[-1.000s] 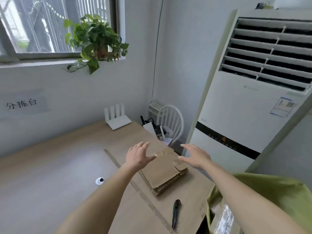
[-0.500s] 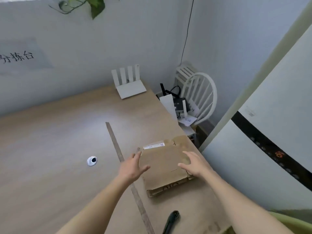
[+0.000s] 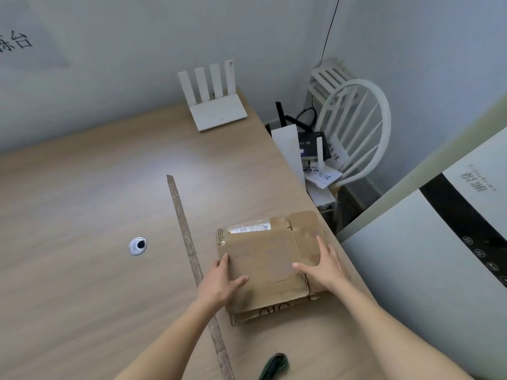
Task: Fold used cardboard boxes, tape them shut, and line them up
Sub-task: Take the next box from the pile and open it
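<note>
A stack of flattened cardboard boxes point(image 3: 270, 256) lies on the wooden table point(image 3: 96, 201) near its right edge, with a white label on the far side of the top piece. My left hand point(image 3: 219, 281) rests at the stack's near-left edge, thumb lying on the top sheet. My right hand point(image 3: 323, 267) lies flat on the right part of the top sheet, fingers straight and spread.
A strip of old brown tape point(image 3: 192, 259) runs along the tabletop left of the stack. A dark green-black tool point(image 3: 274, 366) lies at the near edge. A white router point(image 3: 214, 102) stands at the back. A round cable hole point(image 3: 137, 246), a white chair point(image 3: 354, 133) and an air conditioner point(image 3: 439, 270) are around.
The view has tilted down and closer. Both hands have come down from above the cardboard stack onto it, the left at its near-left edge, the right flat on top.
</note>
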`<state>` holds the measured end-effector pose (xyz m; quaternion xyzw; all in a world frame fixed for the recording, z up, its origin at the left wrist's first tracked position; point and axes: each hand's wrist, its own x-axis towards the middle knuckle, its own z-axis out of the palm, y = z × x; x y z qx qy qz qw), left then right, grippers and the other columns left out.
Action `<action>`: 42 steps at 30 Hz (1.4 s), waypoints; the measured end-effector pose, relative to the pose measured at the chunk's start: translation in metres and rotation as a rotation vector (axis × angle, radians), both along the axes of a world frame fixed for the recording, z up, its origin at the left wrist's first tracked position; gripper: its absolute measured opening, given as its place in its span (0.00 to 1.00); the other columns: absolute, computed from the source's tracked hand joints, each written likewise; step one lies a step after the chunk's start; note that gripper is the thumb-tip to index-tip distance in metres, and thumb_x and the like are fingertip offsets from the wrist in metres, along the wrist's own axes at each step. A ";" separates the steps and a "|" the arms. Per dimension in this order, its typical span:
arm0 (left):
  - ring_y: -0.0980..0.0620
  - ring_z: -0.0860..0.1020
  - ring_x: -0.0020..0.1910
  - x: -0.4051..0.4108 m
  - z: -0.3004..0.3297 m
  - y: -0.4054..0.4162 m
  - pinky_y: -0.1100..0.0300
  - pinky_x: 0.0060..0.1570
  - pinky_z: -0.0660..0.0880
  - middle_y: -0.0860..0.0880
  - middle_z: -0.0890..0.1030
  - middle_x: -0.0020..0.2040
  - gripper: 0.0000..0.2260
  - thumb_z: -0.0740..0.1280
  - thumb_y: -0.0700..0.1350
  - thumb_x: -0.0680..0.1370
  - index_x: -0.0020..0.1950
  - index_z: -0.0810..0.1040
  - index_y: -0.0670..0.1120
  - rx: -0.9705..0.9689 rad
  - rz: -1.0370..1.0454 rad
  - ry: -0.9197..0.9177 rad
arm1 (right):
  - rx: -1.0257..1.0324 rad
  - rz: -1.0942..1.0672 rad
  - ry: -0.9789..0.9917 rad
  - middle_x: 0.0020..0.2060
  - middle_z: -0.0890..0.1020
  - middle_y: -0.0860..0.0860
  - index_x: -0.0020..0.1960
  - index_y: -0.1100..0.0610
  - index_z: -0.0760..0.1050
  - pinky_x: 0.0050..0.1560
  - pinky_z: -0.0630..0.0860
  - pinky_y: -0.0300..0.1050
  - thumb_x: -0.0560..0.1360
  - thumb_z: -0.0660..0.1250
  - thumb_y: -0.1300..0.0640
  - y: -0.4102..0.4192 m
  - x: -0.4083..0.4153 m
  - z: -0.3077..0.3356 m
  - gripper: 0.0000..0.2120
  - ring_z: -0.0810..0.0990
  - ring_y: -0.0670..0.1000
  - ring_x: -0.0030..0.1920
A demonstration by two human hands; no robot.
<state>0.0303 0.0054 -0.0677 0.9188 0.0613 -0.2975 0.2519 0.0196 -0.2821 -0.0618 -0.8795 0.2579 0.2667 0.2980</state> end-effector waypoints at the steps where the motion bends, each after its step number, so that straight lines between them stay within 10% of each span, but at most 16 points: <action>1: 0.46 0.71 0.70 -0.001 0.000 -0.002 0.51 0.63 0.73 0.47 0.66 0.75 0.43 0.68 0.66 0.74 0.81 0.53 0.50 -0.024 0.025 -0.007 | -0.003 -0.010 -0.012 0.82 0.48 0.51 0.80 0.36 0.40 0.72 0.66 0.64 0.61 0.71 0.23 0.002 -0.001 0.001 0.59 0.58 0.61 0.79; 21: 0.52 0.73 0.61 -0.108 0.121 0.152 0.58 0.55 0.71 0.52 0.72 0.65 0.45 0.79 0.53 0.67 0.79 0.60 0.58 -0.341 0.337 -0.434 | 0.392 0.093 -0.387 0.75 0.65 0.51 0.74 0.26 0.54 0.74 0.65 0.59 0.61 0.79 0.32 0.150 -0.092 0.145 0.50 0.66 0.54 0.74; 31: 0.53 0.79 0.52 -0.204 0.184 0.296 0.52 0.56 0.79 0.51 0.77 0.58 0.45 0.79 0.58 0.69 0.80 0.59 0.53 -0.606 0.581 -0.449 | 0.604 0.263 -0.568 0.61 0.76 0.48 0.72 0.26 0.60 0.45 0.79 0.36 0.60 0.82 0.38 0.293 -0.156 0.241 0.47 0.80 0.47 0.57; 37: 0.52 0.77 0.61 -0.225 0.198 0.338 0.53 0.61 0.77 0.50 0.77 0.66 0.51 0.78 0.69 0.59 0.78 0.62 0.58 -0.824 0.651 -0.383 | 0.675 0.362 -0.572 0.66 0.73 0.54 0.72 0.23 0.59 0.65 0.77 0.59 0.59 0.83 0.37 0.329 -0.169 0.276 0.50 0.79 0.55 0.64; 42: 0.55 0.82 0.55 -0.229 0.212 0.345 0.58 0.46 0.80 0.54 0.83 0.59 0.37 0.77 0.65 0.67 0.73 0.67 0.63 -1.045 0.675 -0.297 | 0.719 0.410 -0.513 0.66 0.72 0.54 0.71 0.24 0.60 0.64 0.78 0.58 0.61 0.83 0.43 0.340 -0.168 0.291 0.48 0.81 0.54 0.62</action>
